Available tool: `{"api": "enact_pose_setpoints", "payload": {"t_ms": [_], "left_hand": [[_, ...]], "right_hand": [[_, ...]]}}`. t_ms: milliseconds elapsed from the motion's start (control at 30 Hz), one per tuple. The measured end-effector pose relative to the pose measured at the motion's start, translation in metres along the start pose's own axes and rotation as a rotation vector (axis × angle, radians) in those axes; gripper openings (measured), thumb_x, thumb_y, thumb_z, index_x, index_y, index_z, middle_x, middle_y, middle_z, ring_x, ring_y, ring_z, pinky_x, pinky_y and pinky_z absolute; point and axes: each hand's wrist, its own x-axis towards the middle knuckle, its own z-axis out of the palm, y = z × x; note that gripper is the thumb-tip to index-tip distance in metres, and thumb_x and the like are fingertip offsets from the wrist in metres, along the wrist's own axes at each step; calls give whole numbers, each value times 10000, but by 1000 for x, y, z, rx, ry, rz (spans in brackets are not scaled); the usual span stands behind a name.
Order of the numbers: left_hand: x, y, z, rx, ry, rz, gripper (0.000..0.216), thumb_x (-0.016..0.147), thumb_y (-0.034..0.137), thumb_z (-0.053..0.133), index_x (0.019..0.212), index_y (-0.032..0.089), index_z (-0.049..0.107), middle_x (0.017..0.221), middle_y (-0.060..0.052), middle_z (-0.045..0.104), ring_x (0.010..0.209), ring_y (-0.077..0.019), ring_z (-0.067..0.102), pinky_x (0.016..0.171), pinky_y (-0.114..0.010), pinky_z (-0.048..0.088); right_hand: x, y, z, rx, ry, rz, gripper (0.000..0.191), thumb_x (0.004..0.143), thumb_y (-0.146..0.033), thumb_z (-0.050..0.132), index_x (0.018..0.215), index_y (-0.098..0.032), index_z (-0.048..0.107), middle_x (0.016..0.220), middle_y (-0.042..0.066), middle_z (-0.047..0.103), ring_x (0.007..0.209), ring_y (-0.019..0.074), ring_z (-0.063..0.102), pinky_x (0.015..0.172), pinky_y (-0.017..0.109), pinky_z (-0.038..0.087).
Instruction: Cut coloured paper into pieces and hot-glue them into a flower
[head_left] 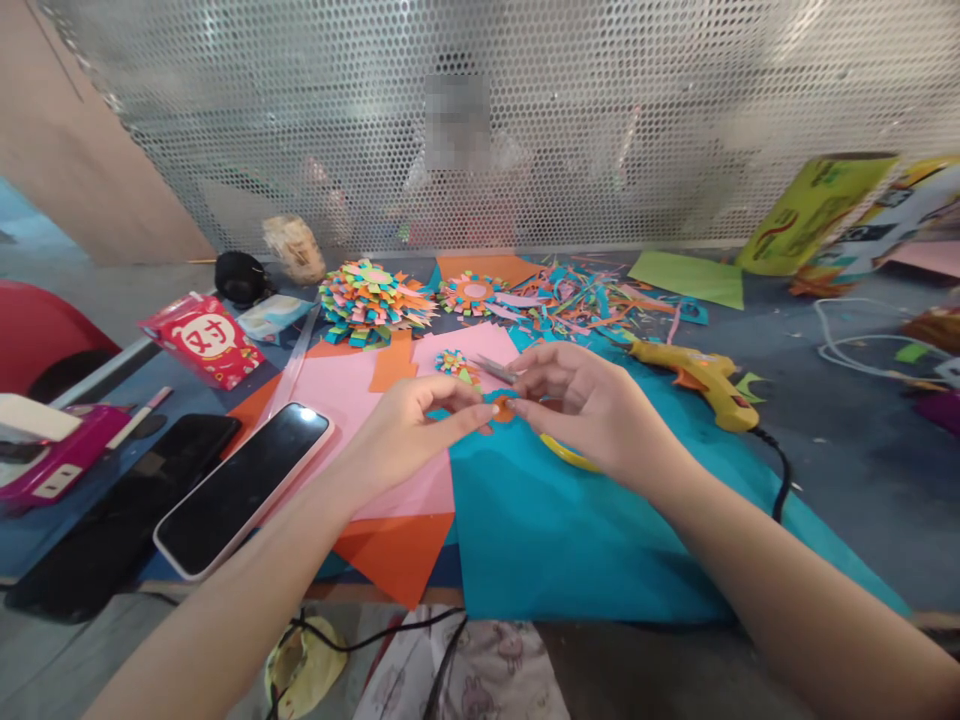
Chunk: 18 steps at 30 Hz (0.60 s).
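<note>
My left hand (pixel 442 415) and my right hand (pixel 574 400) meet over the blue paper (pixel 570 540). Between the fingertips of both is a small paper flower (pixel 503 408) with an orange middle and a blue edge, partly hidden by the fingers. Under my right hand lie scissors, with the blades (pixel 495 369) pointing away to the left and a yellow handle (pixel 568 454) showing below the palm. Just beyond my left hand, a finished-looking small multicolored paper flower (pixel 451 361) rests on pink paper (pixel 476 345).
A yellow glue gun (pixel 701 375) lies at right, its black cord running toward the front edge. Behind are a big fringed paper bundle (pixel 367 305), another paper flower (pixel 472 291) and shredded strips (pixel 577 300). Phones (pixel 244 490), a red packet (pixel 202 340) and a magenta power strip (pixel 64 455) occupy the left.
</note>
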Motion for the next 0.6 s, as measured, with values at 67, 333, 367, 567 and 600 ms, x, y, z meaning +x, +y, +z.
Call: {"api": "enact_pose_setpoints", "payload": {"t_ms": [67,333,367,567,600], "left_hand": [[0,0,0,22,10,-11,239,816,404,676,761,171,678,796,-23,712,698,-126,614,600,-240,428],[2,-6,-1,34,43,20,188,831,360,653,788,181,686,834,-21,713,784,-141,637,667,-251,444],[2,-6,-1,31,44,15,191,832,363,651,789,179,681,837,-21,712,787,-141,637,668,-252,445],[2,-4,-1,61,50,3,230,838,395,641,786,172,654,829,-23,701,781,-141,634,676,-257,457],[2,-4,-1,77,37,2,219,837,384,643,783,171,655,830,-26,704,784,-146,636,676,-261,460]], "right_hand": [[0,0,0,-12,-20,-1,300,674,-267,763,889,-219,559,750,-5,667,706,161,672,646,302,559],[-1,-3,1,5,-11,10,322,663,-326,794,876,-220,577,790,10,694,730,169,683,659,307,559],[0,-3,1,2,4,5,301,679,-349,784,866,-218,587,799,18,705,728,170,683,645,305,554],[3,-4,-7,-53,64,-24,140,797,-335,674,834,-201,697,803,36,748,648,152,662,590,303,548],[3,-5,-8,-36,52,-8,136,800,-319,676,863,-204,712,799,31,752,662,156,674,604,308,559]]}}
